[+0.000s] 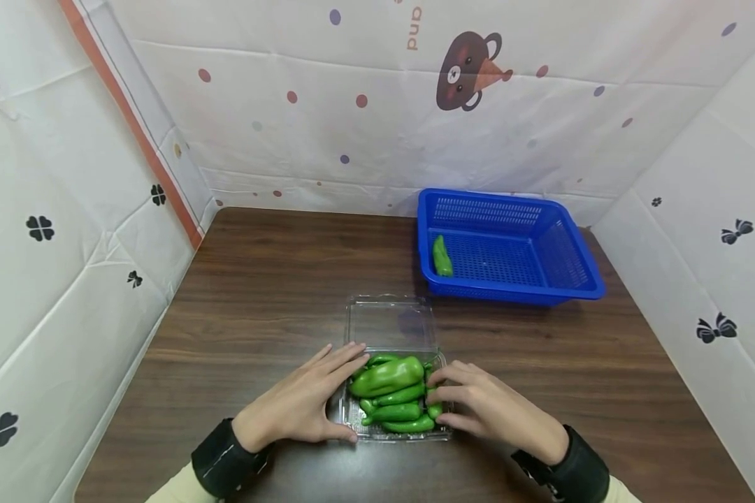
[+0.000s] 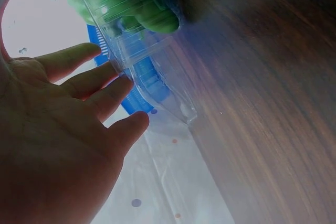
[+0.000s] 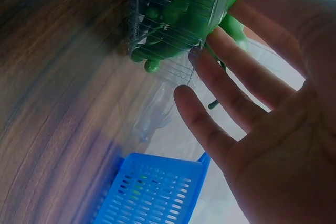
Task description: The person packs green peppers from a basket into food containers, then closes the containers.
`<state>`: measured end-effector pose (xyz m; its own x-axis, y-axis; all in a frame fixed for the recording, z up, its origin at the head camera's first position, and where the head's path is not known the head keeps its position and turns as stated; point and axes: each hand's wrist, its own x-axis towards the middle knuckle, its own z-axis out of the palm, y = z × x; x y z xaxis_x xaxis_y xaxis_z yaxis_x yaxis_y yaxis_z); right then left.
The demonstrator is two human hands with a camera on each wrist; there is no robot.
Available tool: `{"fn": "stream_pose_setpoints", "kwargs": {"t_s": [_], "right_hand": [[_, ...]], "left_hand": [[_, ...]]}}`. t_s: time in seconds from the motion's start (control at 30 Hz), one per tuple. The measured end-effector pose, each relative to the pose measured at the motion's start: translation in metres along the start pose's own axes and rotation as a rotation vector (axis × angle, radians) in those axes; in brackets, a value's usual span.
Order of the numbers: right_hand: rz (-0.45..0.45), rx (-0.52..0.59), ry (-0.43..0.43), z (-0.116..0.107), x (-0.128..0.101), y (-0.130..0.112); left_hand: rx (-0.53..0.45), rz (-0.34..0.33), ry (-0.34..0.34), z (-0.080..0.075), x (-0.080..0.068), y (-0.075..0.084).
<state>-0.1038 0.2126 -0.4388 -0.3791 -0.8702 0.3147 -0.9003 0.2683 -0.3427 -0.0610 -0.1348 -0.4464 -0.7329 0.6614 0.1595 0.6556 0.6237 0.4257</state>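
A clear plastic clamshell box [image 1: 405,438] lies opened on the table, filled with several green peppers [image 1: 390,377]. My left hand [image 1: 311,398] lies along the box's left side, its fingers straight and spread, the thumb at the near left corner. In the left wrist view its fingertips are right at the clear wall. My right hand [image 1: 478,398] is at the right side, its fingers reaching over the rim to the peppers there. The right wrist view shows these fingers loosely extended beside the rim, with a green pepper [image 3: 233,30] behind them.
The box's clear lid [image 1: 390,325] is folded back, away from me. Behind it to the right stands a blue plastic basket [image 1: 516,290] with one green pepper [image 1: 442,256] at its left end. Printed white sheets [image 1: 365,133] wall in the brown wooden table [image 1: 277,279].
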Motion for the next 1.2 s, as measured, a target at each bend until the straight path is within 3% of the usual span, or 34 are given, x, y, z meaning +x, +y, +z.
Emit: {"fn": "stream_pose_setpoints", "kwargs": {"t_s": [0.5,0.7,0.97,1.2], "right_hand": [[-0.022,-0.02,0.003,-0.002,0.0,-0.001],[-0.047,0.01,0.028,-0.011,0.005,0.003],[-0.064,-0.074,0.151,-0.043,0.025,0.021],[0.091,-0.05,0.314,-0.077,0.055,0.054]], "left_hand": [[0.0,0.008,0.006,-0.003,0.003,0.001],[0.007,0.036,0.042,-0.008,0.011,0.002],[0.057,0.088,0.102,-0.024,0.041,-0.001],[0.128,0.104,0.241,-0.03,0.082,-0.007]]}}
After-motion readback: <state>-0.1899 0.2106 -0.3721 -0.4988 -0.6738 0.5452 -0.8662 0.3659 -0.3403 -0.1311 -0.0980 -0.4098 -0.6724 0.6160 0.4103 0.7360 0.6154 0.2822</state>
